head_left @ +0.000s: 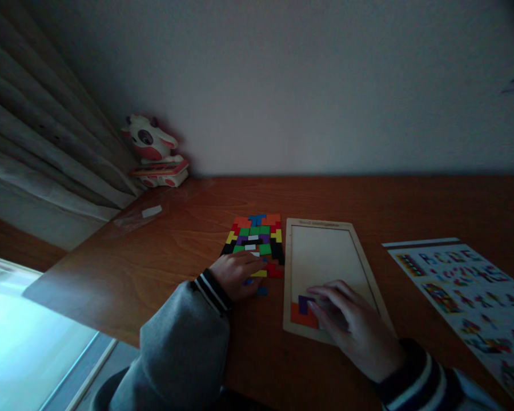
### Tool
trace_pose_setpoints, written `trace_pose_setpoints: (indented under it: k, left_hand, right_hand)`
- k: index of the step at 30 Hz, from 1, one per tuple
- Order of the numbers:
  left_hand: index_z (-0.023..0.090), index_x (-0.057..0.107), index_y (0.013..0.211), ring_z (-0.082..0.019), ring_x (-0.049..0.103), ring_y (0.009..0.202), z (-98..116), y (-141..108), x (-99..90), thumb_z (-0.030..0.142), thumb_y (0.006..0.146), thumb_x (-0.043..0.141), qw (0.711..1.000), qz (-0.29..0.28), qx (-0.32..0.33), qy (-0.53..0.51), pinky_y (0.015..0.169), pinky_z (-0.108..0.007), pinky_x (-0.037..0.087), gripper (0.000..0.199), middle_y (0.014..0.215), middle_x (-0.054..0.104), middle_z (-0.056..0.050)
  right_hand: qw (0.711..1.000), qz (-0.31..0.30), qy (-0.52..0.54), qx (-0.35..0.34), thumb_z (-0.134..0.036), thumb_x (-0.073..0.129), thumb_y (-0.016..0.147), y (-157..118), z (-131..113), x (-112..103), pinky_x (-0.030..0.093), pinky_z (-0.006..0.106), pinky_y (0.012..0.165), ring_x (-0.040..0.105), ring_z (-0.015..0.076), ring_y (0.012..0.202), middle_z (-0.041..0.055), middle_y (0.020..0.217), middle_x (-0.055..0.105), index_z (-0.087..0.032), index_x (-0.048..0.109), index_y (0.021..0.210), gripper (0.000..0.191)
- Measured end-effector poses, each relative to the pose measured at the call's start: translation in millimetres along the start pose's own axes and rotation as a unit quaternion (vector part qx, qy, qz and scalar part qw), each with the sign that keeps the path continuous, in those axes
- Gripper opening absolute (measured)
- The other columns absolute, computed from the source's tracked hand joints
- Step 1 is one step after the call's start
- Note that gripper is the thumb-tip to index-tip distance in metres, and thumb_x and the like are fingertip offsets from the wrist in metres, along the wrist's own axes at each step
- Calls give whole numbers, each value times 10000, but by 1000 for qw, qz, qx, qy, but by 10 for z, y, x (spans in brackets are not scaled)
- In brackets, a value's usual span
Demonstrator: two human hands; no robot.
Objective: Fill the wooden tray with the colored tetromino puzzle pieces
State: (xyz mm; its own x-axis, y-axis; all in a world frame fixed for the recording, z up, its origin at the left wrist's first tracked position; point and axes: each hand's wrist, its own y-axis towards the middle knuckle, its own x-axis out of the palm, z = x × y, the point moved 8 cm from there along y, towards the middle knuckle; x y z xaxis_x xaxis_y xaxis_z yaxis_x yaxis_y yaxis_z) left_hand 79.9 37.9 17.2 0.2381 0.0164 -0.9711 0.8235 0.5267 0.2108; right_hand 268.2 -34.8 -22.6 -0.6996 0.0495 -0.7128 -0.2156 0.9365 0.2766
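Observation:
A wooden puzzle tray [289, 274] lies flat on the table. In its near left corner an orange puzzle piece [297, 315] sits beside a purple puzzle piece [304, 302]. My right hand [351, 322] is over the tray, its thumb and fingers pinched at the right edge of the purple piece. To the left of the tray, coloured puzzle pieces [253, 231] are laid together in a patterned block. My left hand [235, 275] rests on the near end of that block, fingers stretched out and partly covering it. A blue piece [262, 291] shows just below its fingertips.
A printed pattern sheet [475, 297] lies to the right of the tray. At the far left stands a cow toy with a keyboard [156, 151], near a clear plastic wrapper [139, 220]. The wooden table [188, 228] meets the wall behind; a curtain [47, 125] hangs at left.

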Motion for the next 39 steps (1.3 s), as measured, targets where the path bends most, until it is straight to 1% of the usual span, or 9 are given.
trace_pose_setpoints:
  k: [5,9,13,22,25,28,31,35,39]
  left_hand:
    - [200,604,1247,-256,560,1218,33,80,31,356,943,501,999,40,-22,29,993,-430,506,357,1294,625,-98]
    - [211,486,1387,-284,430,1358,118,166,188,454,972,447,999,-1,-39,33,1077,-496,423,482,1469,472,-99]
    - [186,541,1334,-274,506,1296,115,172,256,420,980,444,998,-30,-54,23,1083,-490,420,435,1429,519,-100]
    - [193,652,1165,-240,605,1153,-17,85,87,339,933,519,997,1,-55,-46,1014,-423,487,305,1223,670,-75]
    - [225,625,1221,-287,537,1225,-161,34,30,415,898,574,992,36,-121,-10,1029,-487,456,379,1307,604,-96]
    - [215,547,1325,-388,435,1299,-398,-113,-13,653,811,585,963,70,-256,49,1013,-582,419,677,1443,458,-163]
    - [182,480,1390,-483,374,1315,-571,-274,62,811,708,541,931,28,-357,68,983,-660,380,929,1484,380,-227]
    - [181,434,1431,-490,367,1324,-611,-334,150,821,713,508,924,-36,-376,64,998,-677,344,964,1477,387,-245]
    - [189,475,1405,-457,433,1279,-571,-282,116,748,811,449,934,-37,-351,62,971,-635,399,816,1441,439,-228]
  right_hand:
    - [1000,4,5,2,-354,506,951,2,7,-23,566,374,807,669,202,910,57,998,665,-256,631,1070,199]
    - [1000,8,0,0,-363,522,944,-1,-2,-36,565,377,821,670,210,929,56,1010,672,-265,631,1077,198]
    - [1000,5,4,-2,-353,510,951,-13,-4,-42,568,378,806,672,211,917,60,1006,671,-261,626,1078,195]
    - [1000,-3,8,6,-365,502,957,-13,-7,-74,569,378,804,670,212,903,64,985,667,-261,634,1046,190]
    - [1000,-4,6,6,-365,502,956,-2,-6,-68,572,375,799,671,210,900,60,985,668,-265,637,1045,190]
    - [1000,-6,2,6,-375,510,951,7,0,-57,576,378,793,673,212,899,56,979,670,-268,640,1042,192]
    - [1000,-6,2,6,-380,510,950,11,-1,-57,577,385,799,677,214,897,61,977,673,-262,641,1035,196]
    - [1000,-11,11,4,-378,512,949,9,-18,-55,583,377,800,681,209,901,62,983,679,-265,639,1044,195]
    - [1000,-22,4,2,-373,524,941,4,-32,-39,584,393,808,679,217,913,63,996,680,-271,639,1062,195]
